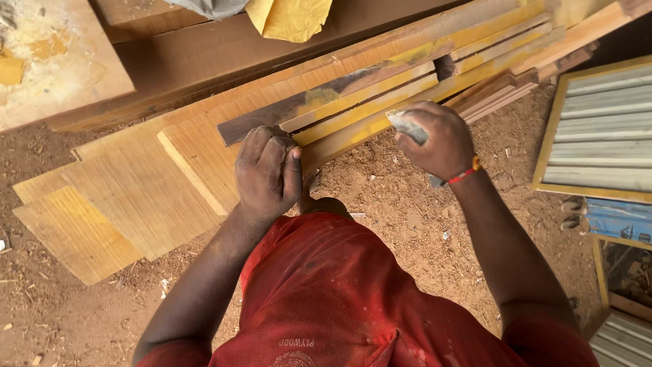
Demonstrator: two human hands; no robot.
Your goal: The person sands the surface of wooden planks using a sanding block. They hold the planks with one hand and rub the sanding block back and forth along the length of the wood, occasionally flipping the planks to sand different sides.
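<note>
My left hand [268, 170] rests with its fingers curled on the near end of a stack of long wooden strips [380, 88], pressing on it. My right hand [435, 139] grips a folded grey piece of sandpaper [407, 126] and holds it against the edge of a yellow-coated strip [367, 129]. A red thread band [463, 175] circles my right wrist. A dark worn strip [299, 109] lies on top of the stack beside my left hand. My knee in red cloth [326, 285] is below both hands.
Flat yellowish boards [122, 204] lie on the sawdust-covered ground [407, 217] at left. A large wooden panel [54, 61] and a yellow cloth [288, 19] sit at the top. A framed louvred shutter [601, 129] lies at right, with more frames below it.
</note>
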